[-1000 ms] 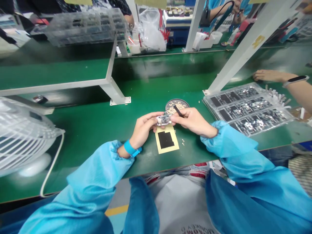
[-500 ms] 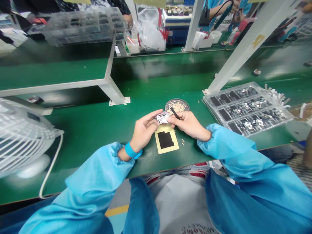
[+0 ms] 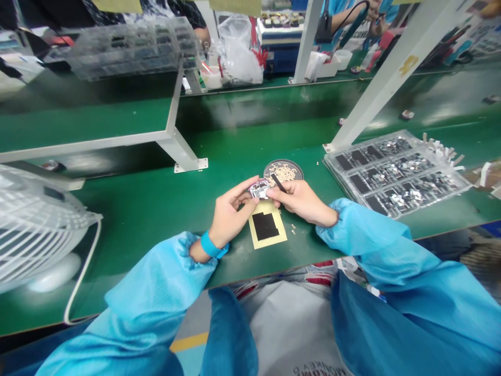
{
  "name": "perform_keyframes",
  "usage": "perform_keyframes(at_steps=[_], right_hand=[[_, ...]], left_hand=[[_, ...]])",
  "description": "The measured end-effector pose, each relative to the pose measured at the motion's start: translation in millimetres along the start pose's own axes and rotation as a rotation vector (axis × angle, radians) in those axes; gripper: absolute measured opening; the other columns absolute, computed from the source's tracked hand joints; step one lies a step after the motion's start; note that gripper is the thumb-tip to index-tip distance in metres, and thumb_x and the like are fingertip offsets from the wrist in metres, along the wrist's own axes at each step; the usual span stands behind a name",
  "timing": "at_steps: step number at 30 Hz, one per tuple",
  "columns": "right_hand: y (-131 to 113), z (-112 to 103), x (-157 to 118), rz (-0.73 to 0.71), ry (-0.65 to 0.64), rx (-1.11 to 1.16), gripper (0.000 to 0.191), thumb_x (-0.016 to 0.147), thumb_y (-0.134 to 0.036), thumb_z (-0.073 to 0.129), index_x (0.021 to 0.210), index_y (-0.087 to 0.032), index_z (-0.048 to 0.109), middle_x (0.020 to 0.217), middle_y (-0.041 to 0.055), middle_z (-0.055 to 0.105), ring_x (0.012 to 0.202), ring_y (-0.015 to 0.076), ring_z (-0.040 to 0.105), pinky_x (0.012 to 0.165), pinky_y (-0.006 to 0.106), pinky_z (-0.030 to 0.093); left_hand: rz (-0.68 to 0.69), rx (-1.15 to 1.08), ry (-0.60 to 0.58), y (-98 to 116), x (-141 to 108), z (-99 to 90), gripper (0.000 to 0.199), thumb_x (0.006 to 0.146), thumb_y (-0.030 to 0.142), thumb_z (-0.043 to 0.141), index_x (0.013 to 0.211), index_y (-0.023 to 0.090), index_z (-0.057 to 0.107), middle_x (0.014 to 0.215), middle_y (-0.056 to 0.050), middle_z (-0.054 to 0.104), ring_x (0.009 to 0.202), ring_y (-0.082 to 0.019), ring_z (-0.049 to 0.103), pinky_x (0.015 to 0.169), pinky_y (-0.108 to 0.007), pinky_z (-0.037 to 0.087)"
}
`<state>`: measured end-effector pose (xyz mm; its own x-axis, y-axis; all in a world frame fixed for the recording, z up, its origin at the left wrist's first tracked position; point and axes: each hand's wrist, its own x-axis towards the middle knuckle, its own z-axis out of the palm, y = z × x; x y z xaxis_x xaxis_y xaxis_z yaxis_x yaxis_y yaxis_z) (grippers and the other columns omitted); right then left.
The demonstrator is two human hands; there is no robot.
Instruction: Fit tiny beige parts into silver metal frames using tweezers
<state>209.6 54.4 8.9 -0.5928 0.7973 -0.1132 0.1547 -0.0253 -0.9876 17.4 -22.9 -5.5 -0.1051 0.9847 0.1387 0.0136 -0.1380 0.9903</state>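
Between my hands is a small electronic device [image 3: 259, 189] with a pinkish rim and a pale, component-covered face turned up. My left hand [image 3: 230, 209] grips its left side between thumb and fingers. At its right edge, the fingertips of my right hand [image 3: 301, 201] touch it. Black tweezers [image 3: 278, 183] lie in that hand, sticking up to the left past the index finger; their tips' contact is hidden. Just beneath the device lies a yellow sheet [image 3: 256, 241] bearing a black cut-out sheet [image 3: 266, 226]. Behind stands a round dark dish [image 3: 300, 169] of small beige pieces.
A clear tray [image 3: 366, 193] of small parts sits at the right, near a white slanted post [image 3: 364, 94]. On the left are a white fan [image 3: 35, 224] with its cable and a raised shelf [image 3: 117, 109]. Several beige bits [image 3: 293, 228] lie beside the yellow sheet.
The device has tilted slightly in my fingers, showing more of its pinkish rim. My left thumb has moved up onto its lower edge. The tweezers stay in my right hand.
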Motion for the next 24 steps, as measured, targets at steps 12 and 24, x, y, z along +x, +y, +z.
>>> perform_keyframes(at_steps=[12, 24], right_hand=[[1.1, -0.6, 0.6, 0.006, -0.005, 0.014, 0.049, 0.084, -0.061, 0.072, 0.066, -0.016, 0.067, 0.051, -0.0052, 0.048, 0.048, 0.007, 0.034, 0.049, 0.026, 0.024], [3.2, -0.5, 3.9, -0.106, 0.034, -0.066, 0.048, 0.083, -0.059, 0.075, 0.064, -0.015, 0.066, 0.061, -0.0021, 0.058, 0.057, 0.0085, 0.044, 0.057, 0.025, 0.033]], left_hand=[[0.007, -0.021, -0.009, -0.5, -0.8, 1.4, 0.057, 0.086, 0.032, 0.077, 0.14, 0.019, 0.065, 0.133, -0.013, 0.071, 0.122, -0.028, 0.069, 0.104, -0.04, 0.056], [0.061, 0.071, 0.007, -5.8, 1.5, -0.5, 0.052, 0.085, 0.03, 0.08, 0.134, 0.02, 0.069, 0.131, -0.011, 0.072, 0.108, -0.024, 0.072, 0.096, -0.038, 0.06]])
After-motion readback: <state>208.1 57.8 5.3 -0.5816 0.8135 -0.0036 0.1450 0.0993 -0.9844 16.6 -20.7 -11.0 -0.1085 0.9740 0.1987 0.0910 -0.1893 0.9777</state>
